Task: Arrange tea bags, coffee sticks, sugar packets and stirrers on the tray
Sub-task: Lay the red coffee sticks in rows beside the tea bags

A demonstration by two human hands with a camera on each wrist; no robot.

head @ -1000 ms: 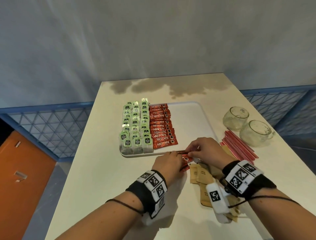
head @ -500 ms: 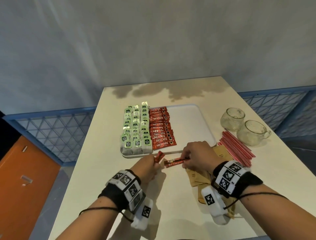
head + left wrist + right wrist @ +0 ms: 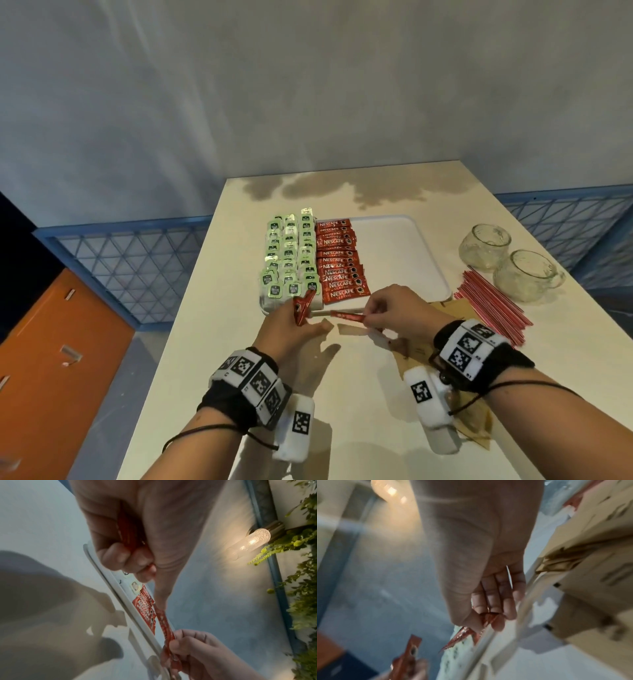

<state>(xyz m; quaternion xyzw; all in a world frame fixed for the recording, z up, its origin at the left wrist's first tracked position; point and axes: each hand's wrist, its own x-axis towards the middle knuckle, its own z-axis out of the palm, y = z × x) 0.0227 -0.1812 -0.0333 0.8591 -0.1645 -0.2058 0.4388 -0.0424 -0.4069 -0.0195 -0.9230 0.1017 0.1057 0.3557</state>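
Observation:
A white tray holds rows of green tea bags at its left and a column of red coffee sticks beside them. Its right half is bare. Just in front of the tray, my left hand grips red coffee sticks that stand up from its fist. My right hand pinches one end of another red coffee stick, which points left toward the left hand. In the left wrist view this stick runs between both hands. Brown sugar packets lie under my right wrist. Red stirrers lie to the right.
Two glass cups stand at the table's right edge behind the stirrers. The table drops off on the left to an orange cabinet and a blue lattice rail. A wall rises behind.
The left hand has moved left and up with its coffee sticks. The right hand has lifted one stick off the table and holds it out leftward.

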